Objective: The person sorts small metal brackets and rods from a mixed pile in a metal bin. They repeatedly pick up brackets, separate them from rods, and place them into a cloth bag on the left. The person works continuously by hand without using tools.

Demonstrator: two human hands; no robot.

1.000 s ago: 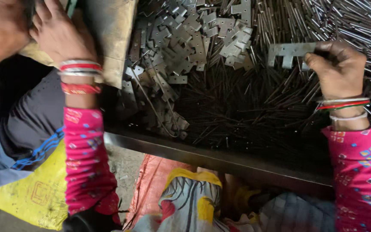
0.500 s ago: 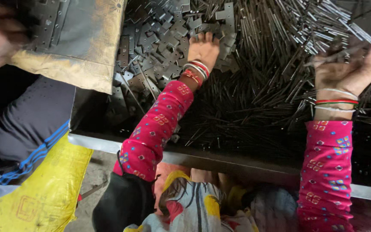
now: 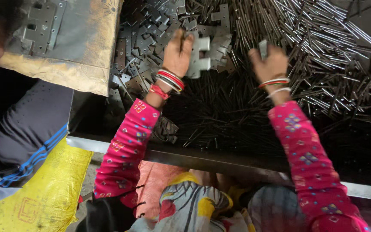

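**Head view: both hands in the parts bin**

Far left, another person's dark sleeve [image 3: 26,124] lies over a yellow sack [image 3: 44,189], with a worn sheet [image 3: 86,51] carrying metal plates [image 3: 39,23] above it. A heap of notched plates [image 3: 140,41] fills the bin's left half. Your left hand [image 3: 177,53] is closed on a pale notched plate [image 3: 200,56], thumb and fingers pinching its left edge, the plate held just above the heap. Your right hand [image 3: 271,64] is curled around a small grey piece [image 3: 263,47]; what kind of part it is cannot be told. Thin steel rods [image 3: 323,56] are piled under and right of that hand. The bin's metal rim [image 3: 202,157] runs along the near side.
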